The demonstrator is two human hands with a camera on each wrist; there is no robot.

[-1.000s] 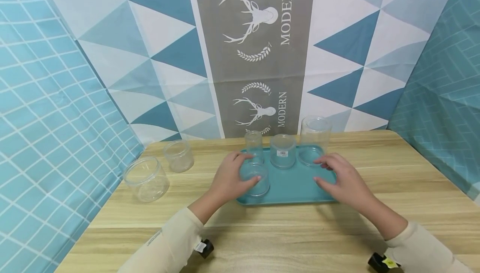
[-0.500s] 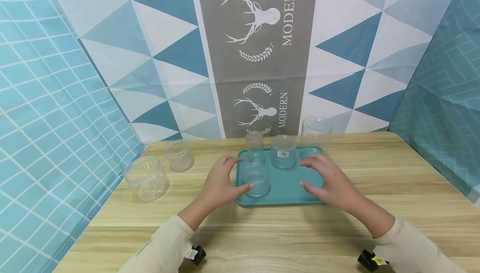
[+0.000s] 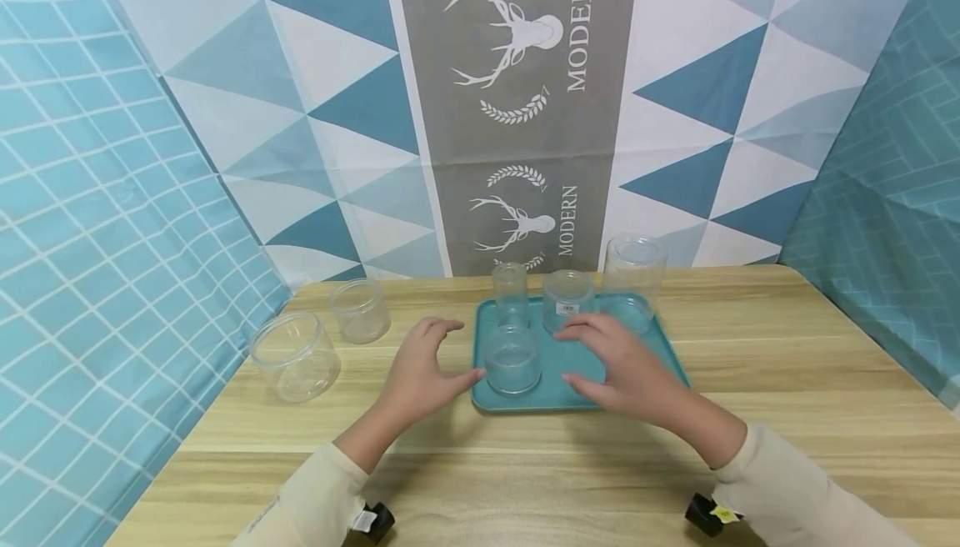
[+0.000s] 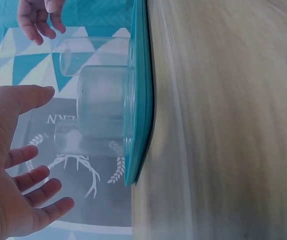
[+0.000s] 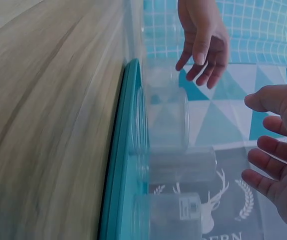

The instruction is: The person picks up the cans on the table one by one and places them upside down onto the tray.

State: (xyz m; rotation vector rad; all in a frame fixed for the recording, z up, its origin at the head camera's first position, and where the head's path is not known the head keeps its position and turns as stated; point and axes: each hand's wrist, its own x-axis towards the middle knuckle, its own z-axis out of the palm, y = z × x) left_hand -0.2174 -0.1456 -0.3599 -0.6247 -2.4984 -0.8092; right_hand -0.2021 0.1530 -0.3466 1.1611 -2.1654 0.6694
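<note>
Both shifted leftward, fingers parted, our left hand (image 3: pixel 417 373) hovers by the left edge of the tray (image 3: pixel 557 398), our right hand (image 3: pixel 627 370) some room from the front-left jar (image 3: pixel 513 363).

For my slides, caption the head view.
Left hand and right hand near a teal tray holding four clear jars, two other jars on the table.

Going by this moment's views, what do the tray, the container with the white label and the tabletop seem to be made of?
Tray: probably plastic, smooth, evenly teal, with a raised rim.
Labelled container: clear, glossy glass or plastic; it is see-through, but its look doesn't settle which.
Tabletop: wood or wood-look laminate, with pale streaky grain and a soft sheen.
</note>
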